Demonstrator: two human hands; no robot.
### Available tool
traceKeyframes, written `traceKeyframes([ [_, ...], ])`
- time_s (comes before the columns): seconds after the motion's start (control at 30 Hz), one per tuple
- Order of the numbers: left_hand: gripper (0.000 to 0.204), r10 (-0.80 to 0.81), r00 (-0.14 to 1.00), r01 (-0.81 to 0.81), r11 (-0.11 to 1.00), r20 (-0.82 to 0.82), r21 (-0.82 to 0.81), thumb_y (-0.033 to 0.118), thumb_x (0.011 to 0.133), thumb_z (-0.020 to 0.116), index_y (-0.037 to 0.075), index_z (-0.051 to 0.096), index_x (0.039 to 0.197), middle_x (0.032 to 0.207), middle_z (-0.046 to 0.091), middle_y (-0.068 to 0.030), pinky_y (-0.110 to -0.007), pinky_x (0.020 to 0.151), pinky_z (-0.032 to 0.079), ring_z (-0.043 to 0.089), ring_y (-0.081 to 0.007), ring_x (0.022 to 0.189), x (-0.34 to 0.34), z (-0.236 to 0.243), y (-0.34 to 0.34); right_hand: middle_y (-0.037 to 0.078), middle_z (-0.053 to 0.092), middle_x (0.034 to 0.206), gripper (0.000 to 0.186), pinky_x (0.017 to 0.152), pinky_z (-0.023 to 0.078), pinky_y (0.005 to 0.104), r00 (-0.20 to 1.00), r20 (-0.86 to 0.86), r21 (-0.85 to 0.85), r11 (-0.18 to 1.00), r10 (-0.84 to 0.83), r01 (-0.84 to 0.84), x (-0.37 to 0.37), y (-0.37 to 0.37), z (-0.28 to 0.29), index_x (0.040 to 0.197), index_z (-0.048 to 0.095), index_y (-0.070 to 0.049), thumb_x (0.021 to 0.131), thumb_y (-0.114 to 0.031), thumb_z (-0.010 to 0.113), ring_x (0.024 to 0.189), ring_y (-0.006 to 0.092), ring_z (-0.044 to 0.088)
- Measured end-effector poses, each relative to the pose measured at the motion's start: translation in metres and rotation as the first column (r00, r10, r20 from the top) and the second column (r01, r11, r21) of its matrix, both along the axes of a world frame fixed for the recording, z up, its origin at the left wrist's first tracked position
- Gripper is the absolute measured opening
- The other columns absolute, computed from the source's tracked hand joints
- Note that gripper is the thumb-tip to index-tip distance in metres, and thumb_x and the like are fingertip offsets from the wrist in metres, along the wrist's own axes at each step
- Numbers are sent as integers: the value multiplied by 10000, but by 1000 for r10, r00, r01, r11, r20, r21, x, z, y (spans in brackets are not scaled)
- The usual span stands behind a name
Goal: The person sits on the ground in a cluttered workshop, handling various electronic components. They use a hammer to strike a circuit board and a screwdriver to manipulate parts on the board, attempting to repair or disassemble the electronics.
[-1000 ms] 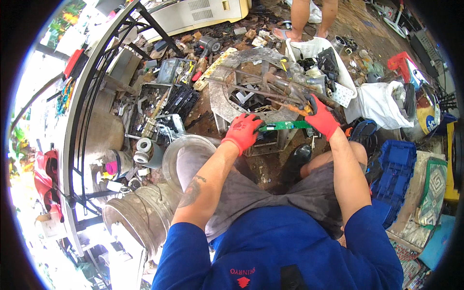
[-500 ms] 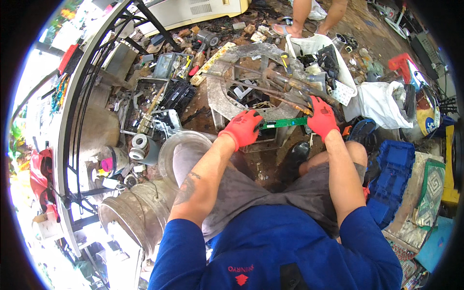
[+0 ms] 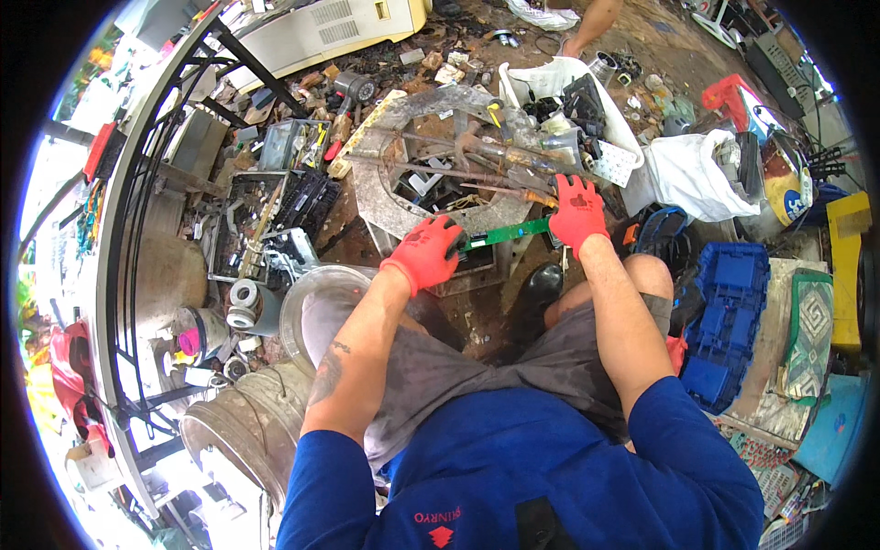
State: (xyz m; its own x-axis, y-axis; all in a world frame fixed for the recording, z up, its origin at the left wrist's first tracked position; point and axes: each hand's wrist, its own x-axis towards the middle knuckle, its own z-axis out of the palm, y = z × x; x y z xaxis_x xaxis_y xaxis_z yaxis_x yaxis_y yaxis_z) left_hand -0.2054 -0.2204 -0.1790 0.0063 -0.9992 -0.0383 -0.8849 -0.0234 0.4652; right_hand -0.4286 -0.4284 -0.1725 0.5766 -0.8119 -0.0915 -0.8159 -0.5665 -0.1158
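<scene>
A long, narrow green circuit board (image 3: 506,235) spans the gap between my two hands, its left end slightly lower than its right in the picture. My left hand (image 3: 425,254), in a red glove, is closed around the left end. The right end is gripped by my right hand (image 3: 578,214), also red-gloved. Just beyond the board is a grey, many-sided metal frame (image 3: 378,203) with an open middle, where small scrap pieces show. Long rusty rods and a tool with an orange-yellow handle (image 3: 539,198) lie across this frame, close to my right fingers.
A white bin (image 3: 626,128) of scrap stands beyond my right hand, beside a white sack (image 3: 689,179). Blue plastic trays (image 3: 729,316) lie at the right. Left are a clear bucket (image 3: 298,312), a scrap-filled tray (image 3: 246,225) and a metal rack (image 3: 112,302). A person's leg (image 3: 594,26) is at the back.
The whole view has shifted, so most things sit farther left. The board is tilted a little more, still held at both ends. The person at the back has stepped partly out of view.
</scene>
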Motion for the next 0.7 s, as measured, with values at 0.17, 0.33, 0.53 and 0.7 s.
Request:
traceKeyframes([
  [0.17, 472, -5, 1000, 6, 1000, 10, -18, 195, 816, 657, 15, 570, 1243, 1244, 545, -233, -491, 983, 453, 523, -447, 1128, 3, -2, 1, 209, 476, 1421, 694, 1063, 402, 494, 998, 63, -13, 1000, 20, -20, 1, 6, 13, 1423, 447, -64, 774, -167, 672, 1298, 401, 452],
  [0.33, 521, 15, 997, -15, 1000, -73, 2, 205, 808, 679, 12, 560, 1277, 1305, 533, -257, -476, 1036, 436, 509, -450, 1200, 3, 3, 4, 252, 506, 1371, 659, 1071, 402, 473, 978, 135, 8, 986, 161, -164, 8, 22, 28, 1397, 447, -23, 803, -199, 671, 1259, 428, 480],
  [0.53, 569, -1, 991, -8, 998, -131, -65, 197, 789, 705, -8, 548, 1297, 1359, 507, -291, -457, 1086, 408, 491, -444, 1267, 0, 14, 15, 249, 547, 1324, 628, 1037, 423, 477, 857, 214, 143, 853, 468, -502, -4, 50, 10, 1401, 429, -15, 860, -260, 633, 1228, 414, 523],
  [0.7, 516, -27, 992, 10, 991, -124, -135, 181, 783, 699, 1, 563, 1247, 1282, 541, -275, -469, 1040, 434, 525, -445, 1197, -4, 12, 19, 280, 604, 1240, 655, 966, 481, 441, 915, 236, 529, 746, 329, -404, -3, 45, 21, 1414, 416, -19, 857, -277, 646, 1147, 411, 591],
])
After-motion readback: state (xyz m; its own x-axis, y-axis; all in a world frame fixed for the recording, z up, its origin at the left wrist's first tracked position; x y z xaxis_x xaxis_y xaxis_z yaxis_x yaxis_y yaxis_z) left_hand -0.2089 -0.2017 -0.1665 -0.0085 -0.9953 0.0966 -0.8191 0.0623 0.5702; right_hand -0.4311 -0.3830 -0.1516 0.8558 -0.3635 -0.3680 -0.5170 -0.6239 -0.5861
